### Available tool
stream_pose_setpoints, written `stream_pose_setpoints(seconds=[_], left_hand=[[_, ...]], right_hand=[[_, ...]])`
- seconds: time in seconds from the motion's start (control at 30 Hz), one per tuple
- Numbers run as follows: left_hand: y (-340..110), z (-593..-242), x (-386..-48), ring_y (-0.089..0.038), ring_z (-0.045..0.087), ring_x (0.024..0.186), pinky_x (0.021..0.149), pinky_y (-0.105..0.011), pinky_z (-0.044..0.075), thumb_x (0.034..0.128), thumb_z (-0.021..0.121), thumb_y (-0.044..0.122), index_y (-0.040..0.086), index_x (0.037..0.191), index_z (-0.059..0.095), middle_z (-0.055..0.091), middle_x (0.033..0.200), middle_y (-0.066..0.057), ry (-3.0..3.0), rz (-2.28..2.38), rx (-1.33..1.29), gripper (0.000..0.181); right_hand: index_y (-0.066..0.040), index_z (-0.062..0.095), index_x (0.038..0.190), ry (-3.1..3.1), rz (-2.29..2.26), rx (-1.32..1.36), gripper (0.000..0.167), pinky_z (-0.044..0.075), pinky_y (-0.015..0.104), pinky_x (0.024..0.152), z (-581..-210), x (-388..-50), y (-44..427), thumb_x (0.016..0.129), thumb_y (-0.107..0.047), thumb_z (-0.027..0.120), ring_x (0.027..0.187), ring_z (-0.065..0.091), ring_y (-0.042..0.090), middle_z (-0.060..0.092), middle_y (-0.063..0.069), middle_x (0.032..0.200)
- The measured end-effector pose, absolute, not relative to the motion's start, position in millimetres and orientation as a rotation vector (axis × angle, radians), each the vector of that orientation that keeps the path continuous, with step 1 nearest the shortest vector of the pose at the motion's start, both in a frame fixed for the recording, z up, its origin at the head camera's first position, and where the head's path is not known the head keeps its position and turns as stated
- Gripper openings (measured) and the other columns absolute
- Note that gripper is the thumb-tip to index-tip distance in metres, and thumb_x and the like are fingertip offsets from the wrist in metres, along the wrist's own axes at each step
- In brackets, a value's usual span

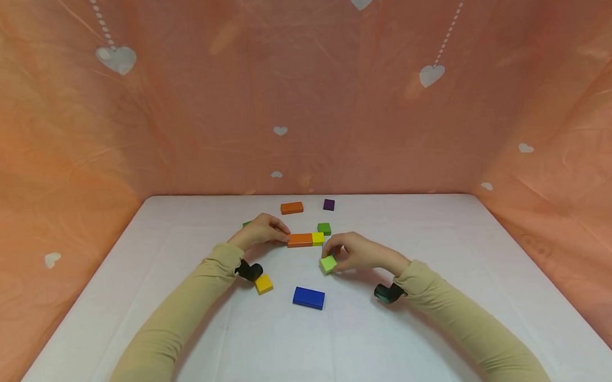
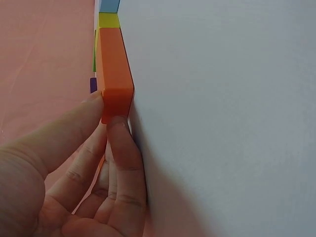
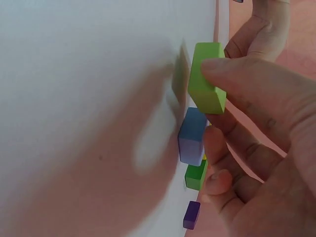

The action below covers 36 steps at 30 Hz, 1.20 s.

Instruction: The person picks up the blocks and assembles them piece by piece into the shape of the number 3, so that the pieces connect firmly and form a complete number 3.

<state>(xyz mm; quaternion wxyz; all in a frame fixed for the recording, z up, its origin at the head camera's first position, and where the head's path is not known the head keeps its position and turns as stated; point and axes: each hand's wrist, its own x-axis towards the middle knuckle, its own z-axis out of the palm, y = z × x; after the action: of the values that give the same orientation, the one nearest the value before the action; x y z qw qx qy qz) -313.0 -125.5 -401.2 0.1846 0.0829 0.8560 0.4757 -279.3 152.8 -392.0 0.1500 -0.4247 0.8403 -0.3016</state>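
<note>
My left hand (image 1: 260,230) grips the left end of an orange block (image 1: 300,240) with thumb and fingertips, as the left wrist view shows close up. A small yellow block (image 1: 318,239) abuts that block's right end. Beyond the yellow one, a light blue block (image 2: 109,5) continues the row; the right hand mostly hides it in the head view. Between its thumb and fingers, my right hand (image 1: 358,251) pinches a light green block (image 3: 207,79), held off the table just in front of the row's right end.
A green block (image 1: 324,229) sits just behind the row. Farther back lie another orange block (image 1: 292,208) and a purple block (image 1: 329,205). Nearer are an amber block (image 1: 263,284) and a long blue block (image 1: 308,298). Another green block (image 1: 246,224) is partly hidden behind the left hand.
</note>
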Motion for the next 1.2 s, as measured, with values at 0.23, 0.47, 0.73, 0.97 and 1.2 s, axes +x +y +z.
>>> stream_pose_setpoints(seconds=[0.23,0.47,0.73,0.97,1.2], left_hand=[[-125.8,-401.6,-315.3,-0.014,0.060,0.076,0.071,-0.026,0.051,0.0847,0.073,0.011,-0.001,0.103,0.070,0.068,0.092,-0.007,2.427,1.318,0.248,0.022],[-126.1,-401.4,-314.6,-0.016,0.059,0.078,0.072,-0.026,0.050,0.0842,0.073,0.010,0.000,0.104,0.069,0.068,0.091,-0.007,2.416,1.324,0.222,0.022],[-125.2,-399.7,-311.8,-0.017,0.057,0.075,0.071,-0.027,0.049,0.0839,0.074,0.012,0.001,0.103,0.070,0.067,0.090,-0.007,2.422,1.323,0.189,0.022],[-126.1,-401.1,-312.7,-0.016,0.060,0.076,0.072,-0.028,0.051,0.0849,0.073,0.010,-0.001,0.104,0.069,0.068,0.091,-0.008,2.418,1.330,0.244,0.022],[-126.1,-403.0,-313.8,-0.016,0.060,0.075,0.071,-0.027,0.051,0.0848,0.073,0.010,-0.001,0.103,0.069,0.068,0.090,-0.007,2.425,1.325,0.254,0.021]], right_hand=[[-0.010,0.068,0.106,2.422,-0.857,-1.216,0.029,0.047,0.032,0.085,-392.8,-276.8,150.6,0.079,-0.006,0.078,0.092,0.056,0.017,0.064,-0.004,0.101],[-0.011,0.068,0.106,2.459,-0.825,-1.216,0.030,0.048,0.030,0.087,-394.2,-273.2,150.2,0.078,-0.007,0.079,0.093,0.056,0.014,0.064,-0.006,0.100],[-0.009,0.068,0.107,2.463,-0.849,-1.199,0.030,0.048,0.032,0.087,-394.0,-269.3,152.8,0.078,-0.007,0.079,0.093,0.057,0.016,0.064,-0.004,0.102],[-0.007,0.067,0.107,2.464,-0.882,-1.240,0.031,0.049,0.032,0.086,-395.3,-269.1,153.0,0.078,-0.006,0.078,0.094,0.058,0.017,0.065,-0.001,0.102],[-0.007,0.067,0.108,2.489,-0.868,-1.246,0.032,0.049,0.031,0.086,-395.2,-269.4,152.1,0.079,-0.006,0.078,0.093,0.058,0.016,0.065,-0.002,0.103]])
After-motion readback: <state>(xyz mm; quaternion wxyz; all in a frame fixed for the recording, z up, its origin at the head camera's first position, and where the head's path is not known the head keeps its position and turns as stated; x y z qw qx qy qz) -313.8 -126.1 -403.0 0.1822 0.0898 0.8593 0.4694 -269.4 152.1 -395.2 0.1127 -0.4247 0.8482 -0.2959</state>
